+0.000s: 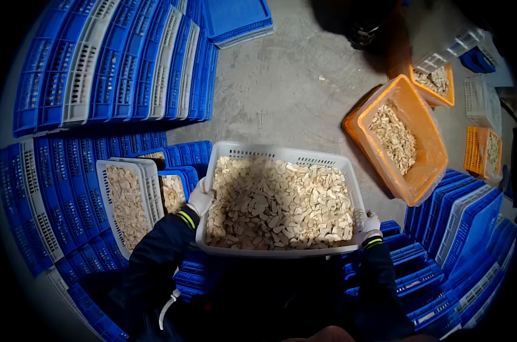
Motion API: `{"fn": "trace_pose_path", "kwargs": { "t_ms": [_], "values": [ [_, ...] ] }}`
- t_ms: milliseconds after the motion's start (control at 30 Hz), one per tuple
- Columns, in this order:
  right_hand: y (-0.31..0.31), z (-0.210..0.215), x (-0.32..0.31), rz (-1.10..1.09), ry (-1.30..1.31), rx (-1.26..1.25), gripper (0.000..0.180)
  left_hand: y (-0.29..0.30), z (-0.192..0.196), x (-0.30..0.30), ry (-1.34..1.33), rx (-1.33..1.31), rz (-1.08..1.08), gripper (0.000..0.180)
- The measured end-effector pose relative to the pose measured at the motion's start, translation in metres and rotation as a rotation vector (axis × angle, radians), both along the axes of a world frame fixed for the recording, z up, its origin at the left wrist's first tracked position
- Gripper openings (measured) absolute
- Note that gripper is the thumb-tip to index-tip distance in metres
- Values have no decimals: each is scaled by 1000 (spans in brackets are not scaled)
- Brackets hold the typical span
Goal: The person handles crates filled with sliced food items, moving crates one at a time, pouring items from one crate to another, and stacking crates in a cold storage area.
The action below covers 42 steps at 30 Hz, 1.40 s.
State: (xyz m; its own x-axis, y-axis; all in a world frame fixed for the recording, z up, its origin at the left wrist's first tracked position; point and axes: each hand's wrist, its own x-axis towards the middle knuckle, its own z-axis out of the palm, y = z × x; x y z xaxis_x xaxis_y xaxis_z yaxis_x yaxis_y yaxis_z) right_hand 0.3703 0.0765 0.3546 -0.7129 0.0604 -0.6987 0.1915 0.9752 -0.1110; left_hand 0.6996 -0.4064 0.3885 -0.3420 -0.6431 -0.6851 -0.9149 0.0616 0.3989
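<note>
Between my hands is a white plastic crate with slotted walls, held roughly level in front of me. Pale, chip-like dried slices cover its bottom, and a shadow falls across their middle. My left hand, in a white glove, grips the crate's left end. At the right end, my gloved right hand is closed around the rim. The fingertips of both hands are partly hidden by the crate's walls.
Tall stacks of blue and white crates stand at the left. Beside my left arm is another white crate of slices. An orange crate lined with plastic holds slices at the right. More blue crates stand below it. A person's shoe shows at the top.
</note>
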Motion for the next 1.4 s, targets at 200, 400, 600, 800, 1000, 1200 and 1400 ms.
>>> {"fn": "trace_pose_path", "kwargs": {
  "t_ms": [200,400,600,800,1000,1200,1400],
  "values": [
    [-28,-105,-46,60,30,-14,51,-19,-128,-15,20,-6,59,43],
    [-54,-239,-88,71,119,-56,53,-42,-270,-28,94,-320,43,38],
    [-95,-330,-92,-122,256,-428,33,-39,-408,-24,239,-240,285,36],
    [-50,-415,-65,-104,212,-320,37,-30,-516,-5,387,181,722,24],
    [-130,-375,-115,266,823,-525,43,-10,-478,-110,-146,-462,135,76],
    [-311,-396,-242,643,832,-591,47,-51,-404,-258,-14,-454,-676,74],
    [-401,-473,-312,643,642,-262,55,-55,-437,-297,-147,-389,-745,65]
  ]
}}
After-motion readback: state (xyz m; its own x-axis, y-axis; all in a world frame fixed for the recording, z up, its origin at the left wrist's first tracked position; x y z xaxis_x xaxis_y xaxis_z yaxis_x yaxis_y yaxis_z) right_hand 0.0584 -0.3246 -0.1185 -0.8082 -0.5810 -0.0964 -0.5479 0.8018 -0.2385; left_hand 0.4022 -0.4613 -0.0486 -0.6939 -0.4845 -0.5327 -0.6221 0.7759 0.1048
